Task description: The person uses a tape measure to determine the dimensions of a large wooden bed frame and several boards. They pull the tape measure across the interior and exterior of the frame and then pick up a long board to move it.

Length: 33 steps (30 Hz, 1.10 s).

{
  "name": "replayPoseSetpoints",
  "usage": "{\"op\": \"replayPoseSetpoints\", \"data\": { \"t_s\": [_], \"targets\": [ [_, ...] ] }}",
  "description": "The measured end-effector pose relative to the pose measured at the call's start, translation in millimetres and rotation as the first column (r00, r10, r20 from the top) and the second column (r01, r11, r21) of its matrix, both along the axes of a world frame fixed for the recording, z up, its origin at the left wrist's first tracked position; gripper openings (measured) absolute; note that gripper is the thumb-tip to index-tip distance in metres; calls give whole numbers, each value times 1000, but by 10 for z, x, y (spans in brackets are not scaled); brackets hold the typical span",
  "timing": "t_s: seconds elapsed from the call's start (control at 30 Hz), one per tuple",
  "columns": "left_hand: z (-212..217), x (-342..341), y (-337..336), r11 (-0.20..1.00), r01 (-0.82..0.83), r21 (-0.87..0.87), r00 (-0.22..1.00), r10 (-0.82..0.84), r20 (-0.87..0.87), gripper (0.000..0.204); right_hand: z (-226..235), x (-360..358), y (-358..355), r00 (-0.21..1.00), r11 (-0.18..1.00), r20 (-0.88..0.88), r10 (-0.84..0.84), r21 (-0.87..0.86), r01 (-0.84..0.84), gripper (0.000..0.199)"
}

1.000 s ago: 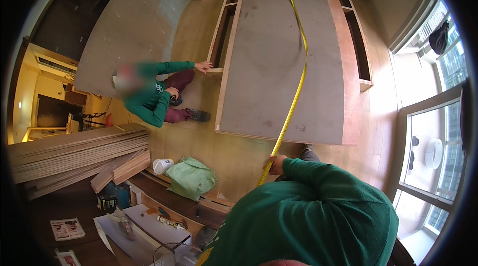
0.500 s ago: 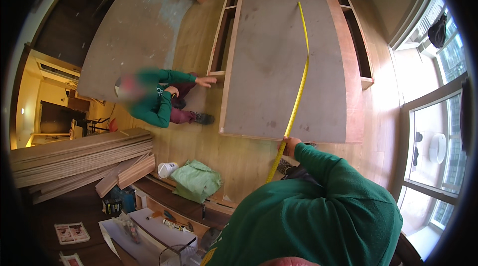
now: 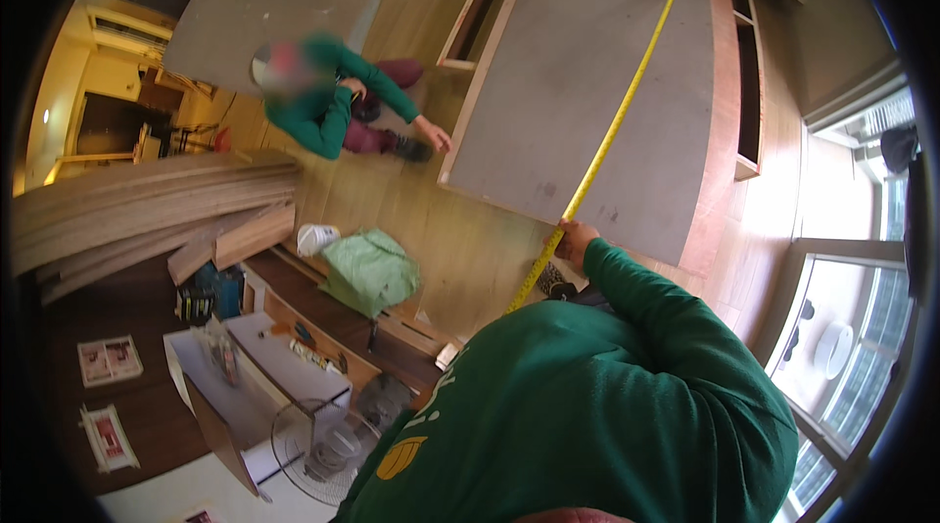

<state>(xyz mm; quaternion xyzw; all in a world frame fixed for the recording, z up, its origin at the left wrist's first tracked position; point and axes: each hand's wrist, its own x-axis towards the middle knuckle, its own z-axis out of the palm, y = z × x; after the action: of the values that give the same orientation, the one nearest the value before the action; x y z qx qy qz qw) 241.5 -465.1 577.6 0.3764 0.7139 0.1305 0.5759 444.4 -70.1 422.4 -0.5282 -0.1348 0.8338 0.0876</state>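
My right hand (image 3: 576,241) is closed on a yellow measuring tape (image 3: 623,114) beside the near edge of a large grey-brown panel (image 3: 587,63). From my fingers the blade runs out over the panel, nearly straight, its far end over the panel's far part. The other way, the blade passes down toward my body and disappears behind my green sweater; its case is hidden. My left hand is out of sight. Long wooden frames with open compartments (image 3: 748,92) flank the panel.
A co-worker (image 3: 328,117) crouches left of the panel, one hand near its corner. Stacked boards (image 3: 147,195), a green sack (image 3: 370,270), a white bucket (image 3: 315,239) and an open white box (image 3: 279,347) with tools are on my left. Glazed doors (image 3: 842,327) stand right.
The view has turned, so the panel sits slanted. The tape blade, kinked partway before, now runs straighter. The co-worker's outstretched hand has lowered. My right hand still grips the tape.
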Motion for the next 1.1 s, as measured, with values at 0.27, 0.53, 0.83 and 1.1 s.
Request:
{"op": "replayPoseSetpoints", "data": {
  "t_s": [0.27,0.53,0.83,1.1],
  "targets": [
    [1,197,-86,989,101,106,995,-103,8,38,-340,332,84,766,701,117,632,336,-629,28],
    [-105,225,-216,997,10,70,999,-13,39,36,-1120,1886,356,74,-259,879,471,218,-941,33],
    [-416,125,-204,975,160,157,985,-147,-90,28,-457,2216,201,331,529,701,631,-77,-845,28],
    [-187,-47,96,977,186,104,976,-172,-130,27,-478,1984,94,375,423,719,585,123,-898,24]
  ]
}}
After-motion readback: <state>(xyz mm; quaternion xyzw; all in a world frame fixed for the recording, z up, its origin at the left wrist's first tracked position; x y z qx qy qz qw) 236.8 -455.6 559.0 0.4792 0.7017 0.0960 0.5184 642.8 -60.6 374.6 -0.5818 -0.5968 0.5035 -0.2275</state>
